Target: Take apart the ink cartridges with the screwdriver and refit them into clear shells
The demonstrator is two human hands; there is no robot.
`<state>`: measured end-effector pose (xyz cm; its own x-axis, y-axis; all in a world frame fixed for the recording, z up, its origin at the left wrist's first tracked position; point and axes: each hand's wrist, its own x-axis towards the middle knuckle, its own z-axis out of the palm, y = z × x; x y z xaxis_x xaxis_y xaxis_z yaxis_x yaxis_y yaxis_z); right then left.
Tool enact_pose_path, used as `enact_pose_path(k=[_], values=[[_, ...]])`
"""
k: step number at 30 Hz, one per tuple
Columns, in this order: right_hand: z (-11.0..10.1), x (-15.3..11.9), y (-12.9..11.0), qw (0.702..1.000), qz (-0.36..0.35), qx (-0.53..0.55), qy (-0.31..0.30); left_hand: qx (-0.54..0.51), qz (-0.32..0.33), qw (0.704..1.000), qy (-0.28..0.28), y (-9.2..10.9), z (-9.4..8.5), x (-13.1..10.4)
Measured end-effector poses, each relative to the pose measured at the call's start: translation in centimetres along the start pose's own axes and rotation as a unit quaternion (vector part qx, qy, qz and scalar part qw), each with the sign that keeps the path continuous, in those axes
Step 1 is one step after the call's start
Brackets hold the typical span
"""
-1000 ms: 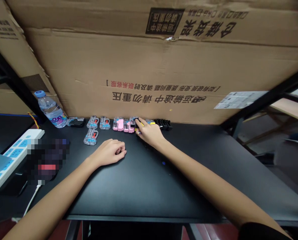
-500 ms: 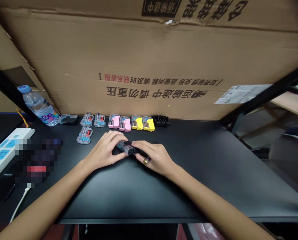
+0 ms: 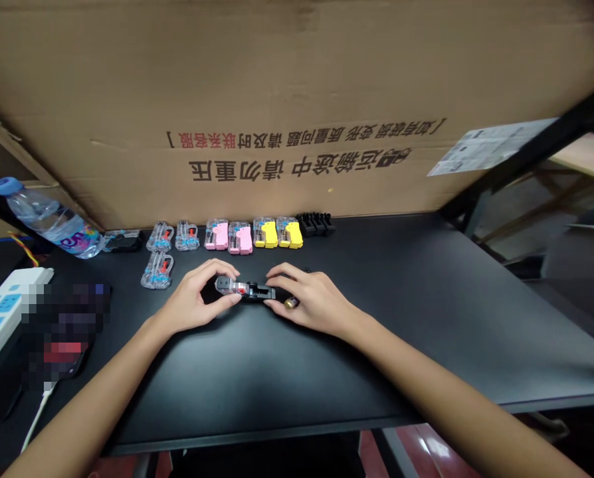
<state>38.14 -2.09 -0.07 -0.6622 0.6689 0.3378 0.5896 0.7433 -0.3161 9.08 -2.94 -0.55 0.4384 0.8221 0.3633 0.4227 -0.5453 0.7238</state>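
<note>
Between my two hands, just above the black tabletop, is a small clear-and-black plastic piece (image 3: 250, 290) with a bit of red inside. My left hand (image 3: 195, 299) is closed on its clear end, thumb in front and fingers behind. At the black end, my right hand (image 3: 317, 302) pinches it with thumb and fingertips. A short brass-coloured cylinder (image 3: 291, 303) shows at the right hand's curled fingers; how it is held is hidden. Behind the hands stand clear pieces with red bits (image 3: 157, 270), pink-and-clear pieces (image 3: 240, 238) and yellow-and-clear pieces (image 3: 290, 232).
Black parts (image 3: 317, 224) end the row against a cardboard wall (image 3: 287, 79). To the left are a tilted water bottle (image 3: 52, 219), a dark clear-edged piece (image 3: 122, 241), a white power strip (image 3: 8, 309) and a blurred-out device (image 3: 68, 332) with a white cable (image 3: 38, 415).
The plastic piece has been turned, so its clear end now points left and its long black part shows. My fingers have spread further apart along it. The camera view has shifted slightly.
</note>
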Motion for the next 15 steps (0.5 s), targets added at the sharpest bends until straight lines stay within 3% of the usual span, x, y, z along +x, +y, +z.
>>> enact_pose_path(k=[6,12,15], values=[[0.3,0.0,-0.2,0.997,0.012,0.067,0.02,-0.018,-0.046,0.997,-0.058,-0.1,1.0,0.0],[-0.6,0.0,-0.4,0.961,0.042,0.191,0.194,0.029,-0.049,0.997,-0.056,0.6,1.4,0.4],[-0.9,0.3,-0.7,0.926,0.091,0.289,0.225,0.032,-0.044,0.997,-0.053,0.8,1.5,0.4]])
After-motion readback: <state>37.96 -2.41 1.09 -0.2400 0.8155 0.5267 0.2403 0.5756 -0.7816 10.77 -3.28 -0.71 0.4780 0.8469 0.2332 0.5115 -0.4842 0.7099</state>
